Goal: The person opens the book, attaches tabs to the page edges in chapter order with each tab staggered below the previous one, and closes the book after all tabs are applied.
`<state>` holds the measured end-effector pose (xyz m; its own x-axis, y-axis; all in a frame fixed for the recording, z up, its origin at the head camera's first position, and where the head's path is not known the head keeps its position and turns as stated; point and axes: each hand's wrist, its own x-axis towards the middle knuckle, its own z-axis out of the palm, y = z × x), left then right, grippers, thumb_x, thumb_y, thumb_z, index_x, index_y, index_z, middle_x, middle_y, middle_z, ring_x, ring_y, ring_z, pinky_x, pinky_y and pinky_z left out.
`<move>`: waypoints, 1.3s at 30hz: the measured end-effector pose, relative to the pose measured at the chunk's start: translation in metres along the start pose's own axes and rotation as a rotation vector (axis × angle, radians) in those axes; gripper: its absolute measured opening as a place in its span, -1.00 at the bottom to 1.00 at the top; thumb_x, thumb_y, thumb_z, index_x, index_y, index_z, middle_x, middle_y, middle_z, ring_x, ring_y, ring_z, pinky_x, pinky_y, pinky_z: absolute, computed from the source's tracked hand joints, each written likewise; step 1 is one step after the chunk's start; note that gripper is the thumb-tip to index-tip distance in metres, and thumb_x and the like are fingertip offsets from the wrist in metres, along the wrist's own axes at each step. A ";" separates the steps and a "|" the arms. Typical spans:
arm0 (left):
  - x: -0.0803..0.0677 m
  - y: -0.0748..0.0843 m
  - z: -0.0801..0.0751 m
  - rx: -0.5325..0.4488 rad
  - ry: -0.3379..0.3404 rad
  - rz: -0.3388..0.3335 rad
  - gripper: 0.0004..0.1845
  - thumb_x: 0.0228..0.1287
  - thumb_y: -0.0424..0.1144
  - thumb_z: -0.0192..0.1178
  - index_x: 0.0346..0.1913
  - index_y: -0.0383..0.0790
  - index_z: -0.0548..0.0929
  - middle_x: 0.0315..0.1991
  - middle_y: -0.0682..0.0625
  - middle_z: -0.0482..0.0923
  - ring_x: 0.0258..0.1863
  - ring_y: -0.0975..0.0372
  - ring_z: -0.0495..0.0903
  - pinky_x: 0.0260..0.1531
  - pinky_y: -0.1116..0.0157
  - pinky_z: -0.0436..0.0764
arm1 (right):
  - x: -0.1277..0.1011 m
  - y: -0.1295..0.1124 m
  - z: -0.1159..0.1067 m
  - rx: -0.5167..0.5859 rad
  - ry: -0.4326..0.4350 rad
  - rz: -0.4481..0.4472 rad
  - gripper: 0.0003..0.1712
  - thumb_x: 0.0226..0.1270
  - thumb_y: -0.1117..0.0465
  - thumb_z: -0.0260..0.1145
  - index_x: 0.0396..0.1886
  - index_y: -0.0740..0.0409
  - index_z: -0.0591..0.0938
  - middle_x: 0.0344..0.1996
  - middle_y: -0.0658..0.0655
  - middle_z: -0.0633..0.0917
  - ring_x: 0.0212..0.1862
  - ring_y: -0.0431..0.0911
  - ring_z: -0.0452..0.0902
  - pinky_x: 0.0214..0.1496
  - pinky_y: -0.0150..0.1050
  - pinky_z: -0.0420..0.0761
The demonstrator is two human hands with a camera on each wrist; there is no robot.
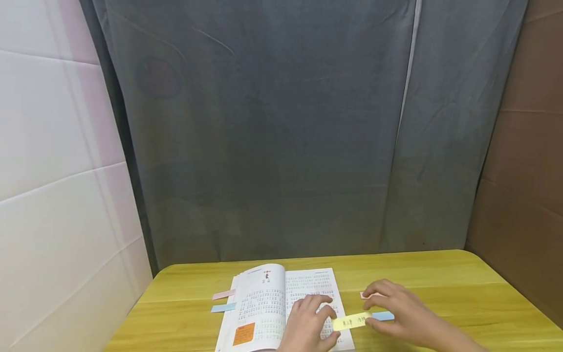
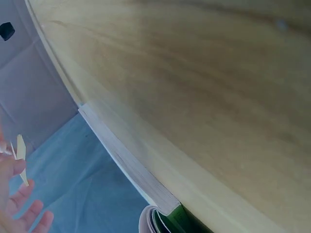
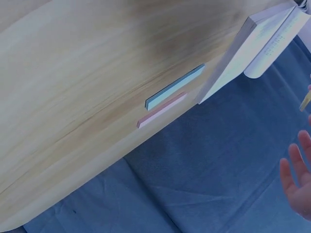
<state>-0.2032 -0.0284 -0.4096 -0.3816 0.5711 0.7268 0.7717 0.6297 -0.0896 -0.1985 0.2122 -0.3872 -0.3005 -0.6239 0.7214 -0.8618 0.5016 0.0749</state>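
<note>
A yellow sticky-note strip with dark handwriting is held up between the two hands, overlapping the book's right page in the head view. My left hand has its thumb and index finger at the strip's left end. From the other side, my right hand pinches the right end, its fingers bent. Beneath lies an open book with printed pages. In the left wrist view, thumb and finger grip the yellow strip, with a thin pale edge beside it. A yellow bit shows by the fingers in the right wrist view.
A blue sticky-note pad and a pink one lie right of the book; the right hand partly covers them in the head view. Pink and blue tabs stick out from the left pages. An orange box is on the left page.
</note>
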 end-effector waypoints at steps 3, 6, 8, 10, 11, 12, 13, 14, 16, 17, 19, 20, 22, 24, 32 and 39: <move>-0.001 -0.001 0.001 -0.017 0.021 -0.004 -0.68 -0.31 0.00 0.37 -0.45 0.00 0.52 -0.16 0.12 0.44 -0.20 0.27 0.43 -0.30 0.23 0.43 | 0.002 -0.001 0.000 -0.035 0.048 -0.048 -0.76 -0.07 0.13 0.40 -0.36 -0.10 0.54 -0.20 -0.12 0.50 -0.20 -0.17 0.44 -0.25 -0.34 0.44; -0.001 -0.001 0.002 -0.036 0.028 -0.011 -0.68 -0.31 -0.01 0.36 -0.45 0.00 0.51 -0.17 0.13 0.44 -0.21 0.28 0.43 -0.31 0.24 0.43 | 0.002 -0.002 0.000 -0.071 0.067 -0.057 -0.80 -0.05 0.11 0.38 -0.39 -0.08 0.55 -0.20 -0.12 0.50 -0.19 -0.16 0.44 -0.27 -0.31 0.44; -0.002 0.000 0.003 -0.048 0.025 -0.018 -0.70 -0.30 -0.02 0.36 -0.45 0.00 0.51 -0.17 0.14 0.44 -0.21 0.29 0.43 -0.32 0.26 0.42 | 0.002 -0.003 0.000 -0.100 0.069 -0.058 -0.84 -0.03 0.09 0.36 -0.42 -0.08 0.55 -0.21 -0.12 0.51 -0.18 -0.15 0.44 -0.29 -0.29 0.45; -0.002 0.000 0.003 -0.054 0.022 -0.022 -0.71 -0.29 -0.02 0.35 -0.45 0.01 0.51 -0.17 0.15 0.44 -0.22 0.30 0.42 -0.33 0.27 0.42 | 0.001 -0.004 0.001 -0.117 0.072 -0.065 -0.86 0.00 0.08 0.34 -0.44 -0.08 0.55 -0.22 -0.12 0.52 -0.18 -0.14 0.44 -0.31 -0.28 0.46; -0.002 0.001 0.003 -0.056 0.020 -0.024 -0.71 -0.29 -0.01 0.35 -0.45 0.01 0.51 -0.17 0.16 0.44 -0.22 0.30 0.42 -0.33 0.28 0.41 | 0.001 -0.004 0.001 -0.123 0.075 -0.070 -0.87 0.01 0.08 0.33 -0.45 -0.08 0.55 -0.22 -0.11 0.52 -0.18 -0.13 0.44 -0.31 -0.28 0.47; -0.002 0.001 0.004 -0.055 0.019 -0.025 -0.71 -0.29 -0.01 0.35 -0.46 0.01 0.51 -0.17 0.16 0.43 -0.22 0.30 0.42 -0.33 0.29 0.41 | 0.001 -0.004 0.001 -0.125 0.078 -0.077 -0.88 0.01 0.08 0.32 -0.46 -0.08 0.54 -0.23 -0.11 0.53 -0.18 -0.13 0.44 -0.30 -0.28 0.47; -0.002 0.001 0.004 -0.055 0.018 -0.026 -0.72 -0.28 -0.01 0.34 -0.46 0.02 0.52 -0.17 0.16 0.43 -0.22 0.31 0.42 -0.34 0.29 0.41 | 0.001 -0.004 0.002 -0.126 0.080 -0.083 -0.89 0.02 0.08 0.31 -0.47 -0.08 0.54 -0.23 -0.11 0.53 -0.18 -0.13 0.44 -0.30 -0.30 0.47; -0.002 0.001 0.004 -0.055 0.016 -0.026 -0.72 -0.28 -0.02 0.34 -0.46 0.02 0.52 -0.17 0.16 0.43 -0.22 0.31 0.42 -0.33 0.29 0.41 | 0.001 -0.005 0.002 -0.121 0.084 -0.089 -0.90 0.02 0.08 0.31 -0.48 -0.08 0.54 -0.23 -0.11 0.52 -0.18 -0.14 0.44 -0.29 -0.31 0.47; -0.003 0.002 0.004 -0.053 0.015 -0.025 -0.72 -0.28 -0.01 0.34 -0.46 0.02 0.52 -0.17 0.16 0.43 -0.22 0.31 0.42 -0.33 0.29 0.41 | 0.000 -0.004 0.003 -0.112 0.097 -0.108 -0.91 0.02 0.10 0.31 -0.49 -0.06 0.54 -0.25 -0.10 0.52 -0.19 -0.14 0.44 -0.27 -0.33 0.46; -0.003 0.002 0.004 -0.054 0.016 -0.024 -0.72 -0.28 -0.02 0.34 -0.46 0.02 0.52 -0.17 0.16 0.42 -0.22 0.31 0.41 -0.33 0.29 0.41 | 0.000 -0.004 0.003 -0.105 0.102 -0.116 -0.91 0.02 0.11 0.31 -0.50 -0.06 0.54 -0.25 -0.10 0.52 -0.20 -0.14 0.44 -0.26 -0.34 0.46; -0.003 0.002 0.004 -0.059 0.019 -0.019 -0.72 -0.28 -0.02 0.34 -0.45 0.02 0.52 -0.17 0.16 0.42 -0.22 0.31 0.41 -0.32 0.28 0.41 | 0.000 -0.004 0.004 -0.088 0.111 -0.127 -0.91 0.00 0.13 0.31 -0.50 -0.05 0.55 -0.26 -0.10 0.51 -0.20 -0.15 0.44 -0.25 -0.36 0.45; -0.003 0.002 0.005 -0.060 0.021 -0.017 -0.72 -0.27 -0.02 0.34 -0.45 0.02 0.52 -0.17 0.16 0.42 -0.22 0.32 0.41 -0.32 0.28 0.41 | 0.000 -0.005 0.005 -0.075 0.117 -0.136 -0.91 -0.01 0.14 0.32 -0.50 -0.04 0.55 -0.27 -0.09 0.51 -0.21 -0.14 0.44 -0.25 -0.36 0.44; -0.003 0.002 0.005 -0.063 0.029 -0.013 -0.72 -0.28 -0.02 0.34 -0.45 0.02 0.52 -0.17 0.16 0.42 -0.22 0.32 0.41 -0.32 0.27 0.41 | -0.001 -0.005 0.005 -0.050 0.123 -0.139 -0.89 -0.03 0.16 0.33 -0.50 -0.04 0.54 -0.28 -0.10 0.50 -0.20 -0.13 0.44 -0.23 -0.37 0.44; -0.003 0.002 0.006 -0.063 0.038 -0.009 -0.72 -0.28 -0.02 0.34 -0.44 0.01 0.52 -0.17 0.16 0.42 -0.22 0.32 0.41 -0.32 0.26 0.42 | -0.001 -0.006 0.006 -0.024 0.128 -0.139 -0.86 -0.05 0.18 0.35 -0.50 -0.03 0.52 -0.29 -0.11 0.49 -0.18 -0.13 0.44 -0.22 -0.38 0.43; -0.004 0.003 0.008 -0.034 0.060 -0.007 -0.70 -0.32 0.00 0.35 -0.47 0.02 0.52 -0.17 0.17 0.42 -0.22 0.32 0.41 -0.30 0.26 0.41 | -0.003 -0.008 0.007 0.023 0.140 -0.120 -0.87 0.03 0.19 0.30 -0.53 -0.03 0.47 -0.32 -0.13 0.47 -0.17 -0.11 0.44 -0.16 -0.36 0.44; -0.004 0.002 0.010 -0.009 0.054 -0.005 -0.69 -0.33 0.01 0.36 -0.47 0.03 0.52 -0.18 0.17 0.42 -0.21 0.31 0.40 -0.29 0.24 0.41 | -0.005 -0.010 0.008 -0.025 0.151 -0.128 -0.88 0.10 0.15 0.21 -0.57 -0.06 0.47 -0.31 -0.11 0.48 -0.13 -0.06 0.44 -0.13 -0.33 0.44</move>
<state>-0.2051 -0.0237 -0.4193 -0.3572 0.5387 0.7630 0.7748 0.6271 -0.0800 -0.1916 0.2051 -0.3967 -0.1224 -0.5876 0.7998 -0.8782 0.4395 0.1885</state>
